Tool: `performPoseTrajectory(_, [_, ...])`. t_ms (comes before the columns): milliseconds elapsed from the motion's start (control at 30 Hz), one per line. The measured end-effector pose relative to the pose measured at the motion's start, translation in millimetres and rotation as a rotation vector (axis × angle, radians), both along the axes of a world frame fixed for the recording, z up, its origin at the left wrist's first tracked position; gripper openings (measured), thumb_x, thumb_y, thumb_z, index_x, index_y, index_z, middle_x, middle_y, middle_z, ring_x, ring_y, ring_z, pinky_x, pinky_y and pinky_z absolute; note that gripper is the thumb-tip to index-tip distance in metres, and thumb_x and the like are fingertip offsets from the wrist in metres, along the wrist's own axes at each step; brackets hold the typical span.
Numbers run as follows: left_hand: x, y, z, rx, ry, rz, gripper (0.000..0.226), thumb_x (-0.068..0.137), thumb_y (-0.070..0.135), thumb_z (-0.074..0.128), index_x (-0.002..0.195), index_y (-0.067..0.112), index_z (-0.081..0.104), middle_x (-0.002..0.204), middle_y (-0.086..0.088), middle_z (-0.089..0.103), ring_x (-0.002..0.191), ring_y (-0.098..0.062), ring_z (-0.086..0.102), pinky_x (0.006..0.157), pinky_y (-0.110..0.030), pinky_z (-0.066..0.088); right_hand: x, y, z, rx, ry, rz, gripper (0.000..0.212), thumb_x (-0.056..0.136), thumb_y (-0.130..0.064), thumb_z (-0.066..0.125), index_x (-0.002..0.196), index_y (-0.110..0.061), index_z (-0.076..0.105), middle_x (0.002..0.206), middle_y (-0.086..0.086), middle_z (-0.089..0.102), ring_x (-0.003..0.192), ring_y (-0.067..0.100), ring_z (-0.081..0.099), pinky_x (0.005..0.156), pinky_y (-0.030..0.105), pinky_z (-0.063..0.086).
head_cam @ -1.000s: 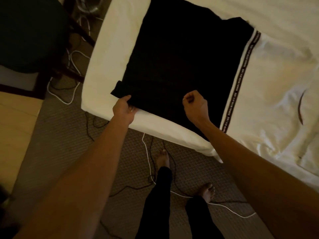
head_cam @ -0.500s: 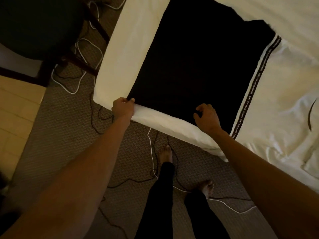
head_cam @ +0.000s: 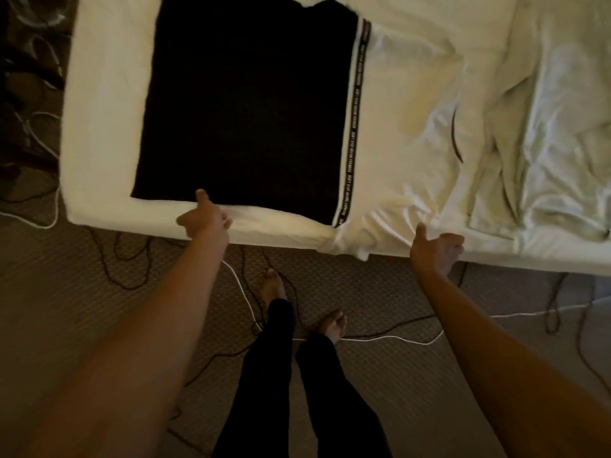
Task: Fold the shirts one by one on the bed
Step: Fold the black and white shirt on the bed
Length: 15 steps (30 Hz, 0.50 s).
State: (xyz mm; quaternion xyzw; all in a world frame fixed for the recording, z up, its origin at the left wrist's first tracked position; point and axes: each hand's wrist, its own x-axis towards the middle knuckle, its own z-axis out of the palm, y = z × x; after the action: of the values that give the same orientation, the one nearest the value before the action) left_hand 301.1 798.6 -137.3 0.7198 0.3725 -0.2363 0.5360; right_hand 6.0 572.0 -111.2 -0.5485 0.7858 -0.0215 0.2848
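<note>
i see the bed (head_cam: 99, 127) in a pale sheet, its near edge running across my view. a black shirt (head_cam: 244, 104) lies flat on its left part, folded to a rectangle. touching it on the right, a white shirt (head_cam: 403, 133) with a black lettered stripe (head_cam: 355, 127) is spread out. further right lies rumpled white cloth (head_cam: 545, 127). loose cables (head_cam: 380, 338) trail over the carpeted floor (head_cam: 82, 292).

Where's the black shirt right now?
In the head view, the black shirt lies flat on the left part of the bed, its near hem by the left hand, with the white shirt along its right edge.
</note>
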Motion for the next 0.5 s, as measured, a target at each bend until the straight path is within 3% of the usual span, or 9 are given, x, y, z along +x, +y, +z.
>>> performPoseTrajectory(33, [1.1, -0.2, -0.8, -0.016, 0.009, 0.025, 0.042, 0.097, 0.044, 0.061, 0.118, 0.014, 0.041, 0.083, -0.007, 0.059, 0.059, -0.014, 0.058, 0.051, -0.026, 0.05, -7.2, -4.3, -2.7, 0.043, -0.035, -0.071, 0.071, 0.095, -0.045, 0.059, 0.139, 0.003, 0.033, 0.144, 0.023, 0.039, 0.133, 0.037, 0.039, 0.107, 0.039, 0.034])
performPoseTrajectory(100, [3.1, 0.6, -2.7, -0.063, 0.018, 0.032, 0.033, 0.097, 0.041, 0.062, 0.106, 0.013, 0.05, 0.078, -0.007, 0.058, 0.054, -0.012, 0.053, 0.045, -0.023, 0.043, -16.0, -9.3, -11.5, 0.135, -0.142, -0.088, 0.069, 0.094, -0.047, 0.06, 0.136, 0.006, 0.043, 0.139, 0.024, 0.05, 0.128, 0.036, 0.048, 0.102, 0.036, 0.038])
performPoseTrajectory(167, [1.8, 3.7, -4.0, -0.146, 0.018, 0.04, 0.027, 0.097, 0.036, 0.064, 0.097, 0.011, 0.056, 0.089, -0.009, 0.065, 0.061, -0.012, 0.059, 0.052, -0.021, 0.05, -17.1, -9.5, -18.6, 0.214, -0.234, -0.076, 0.063, 0.093, -0.05, 0.06, 0.12, 0.007, 0.059, 0.12, 0.024, 0.063, 0.115, 0.036, 0.058, 0.091, 0.037, 0.046])
performPoseTrajectory(233, [0.2, 11.4, -9.7, -0.212, 0.03, -0.007, 0.027, 0.097, 0.036, 0.063, 0.103, 0.01, 0.058, 0.105, -0.009, 0.07, 0.075, -0.013, 0.067, 0.066, -0.024, 0.058, -16.4, -7.5, -22.9, 0.234, -0.349, -0.148, 0.055, 0.089, -0.053, 0.065, 0.105, 0.0, 0.064, 0.1, 0.016, 0.064, 0.103, 0.031, 0.062, 0.077, 0.034, 0.047])
performPoseTrajectory(367, [-3.0, 16.8, -13.6, -0.373, 0.068, -0.142, 0.027, 0.1, 0.04, 0.056, 0.115, 0.019, 0.059, 0.115, -0.001, 0.07, 0.096, -0.01, 0.068, 0.09, -0.028, 0.054, -13.8, -6.3, -28.3, 0.177, -0.503, -0.28, 0.045, 0.092, -0.047, 0.064, 0.102, -0.003, 0.067, 0.089, 0.004, 0.061, 0.087, 0.019, 0.057, 0.074, 0.027, 0.043])
performPoseTrajectory(500, [-4.3, 2.6, -6.3, -0.429, 0.093, -0.138, 0.036, 0.098, 0.037, 0.06, 0.126, 0.015, 0.057, 0.115, -0.003, 0.069, 0.097, -0.014, 0.066, 0.077, -0.029, 0.056, -12.1, -5.3, -29.9, 0.054, -0.502, -0.354, 0.041, 0.095, -0.039, 0.061, 0.064, -0.012, 0.053, 0.064, 0.001, 0.052, 0.068, 0.015, 0.051, 0.066, 0.027, 0.041])
